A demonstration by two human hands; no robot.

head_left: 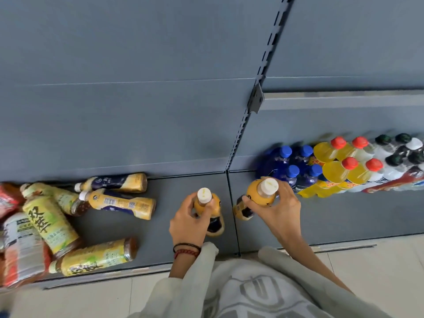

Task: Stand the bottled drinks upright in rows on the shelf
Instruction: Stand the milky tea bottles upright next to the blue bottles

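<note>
A low grey metal shelf, set above a pale tiled floor, is seen with yellow-labelled plastic tea bottles lying scattered at left. Blue-capped bottles and red-capped yellow bottles are stood in rows at right. Between the two groups, a white-capped orange juice bottle is gripped upright by the left hand. A second orange juice bottle is clasped near its neck by the right hand.

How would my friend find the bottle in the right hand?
Find the dark slotted post dividing the grey shelf. Just right of its foot, the right hand grips an orange bottle beside the blue-capped bottles. Unlike them, its cap is white.
</note>
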